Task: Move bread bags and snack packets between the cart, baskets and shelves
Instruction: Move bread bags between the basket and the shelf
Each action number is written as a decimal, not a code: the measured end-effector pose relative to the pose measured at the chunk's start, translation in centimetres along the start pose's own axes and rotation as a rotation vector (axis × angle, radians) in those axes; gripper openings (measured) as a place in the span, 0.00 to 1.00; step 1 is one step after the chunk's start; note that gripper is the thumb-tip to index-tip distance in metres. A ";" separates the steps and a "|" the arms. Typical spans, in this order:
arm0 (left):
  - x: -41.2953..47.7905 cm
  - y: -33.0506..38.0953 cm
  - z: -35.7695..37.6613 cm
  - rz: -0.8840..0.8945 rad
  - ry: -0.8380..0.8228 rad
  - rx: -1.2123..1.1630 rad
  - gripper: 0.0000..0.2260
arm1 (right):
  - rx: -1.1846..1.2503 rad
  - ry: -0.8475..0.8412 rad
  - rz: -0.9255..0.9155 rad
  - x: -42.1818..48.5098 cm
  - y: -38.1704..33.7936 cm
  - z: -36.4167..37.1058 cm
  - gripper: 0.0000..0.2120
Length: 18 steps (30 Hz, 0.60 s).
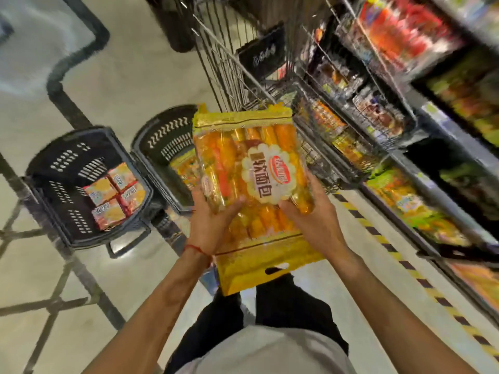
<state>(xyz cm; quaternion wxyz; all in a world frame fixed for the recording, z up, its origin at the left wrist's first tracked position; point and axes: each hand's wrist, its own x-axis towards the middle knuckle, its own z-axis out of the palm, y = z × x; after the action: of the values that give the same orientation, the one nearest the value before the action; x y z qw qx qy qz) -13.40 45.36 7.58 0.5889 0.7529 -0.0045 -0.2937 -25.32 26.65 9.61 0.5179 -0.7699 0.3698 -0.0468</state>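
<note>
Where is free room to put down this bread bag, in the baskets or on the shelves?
The left basket has bare floor between its far wall and the snack packets in its near right corner. The second basket holds an orange bag already, partly hidden behind the bread bag. The shelves look packed.

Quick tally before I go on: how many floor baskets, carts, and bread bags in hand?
Black baskets: 2
Wire cart: 1
Bread bag in hand: 1
Total: 4
</note>
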 end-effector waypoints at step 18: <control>-15.7 3.4 31.4 0.224 -0.049 -0.038 0.35 | -0.050 0.586 -0.073 -15.1 15.9 -29.1 0.21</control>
<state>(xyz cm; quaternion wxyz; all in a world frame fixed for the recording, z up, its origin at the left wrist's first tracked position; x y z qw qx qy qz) -39.31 22.07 13.23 0.6318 0.7291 -0.0975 -0.2444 -57.79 10.78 14.43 0.3682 -0.7489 0.4767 -0.2764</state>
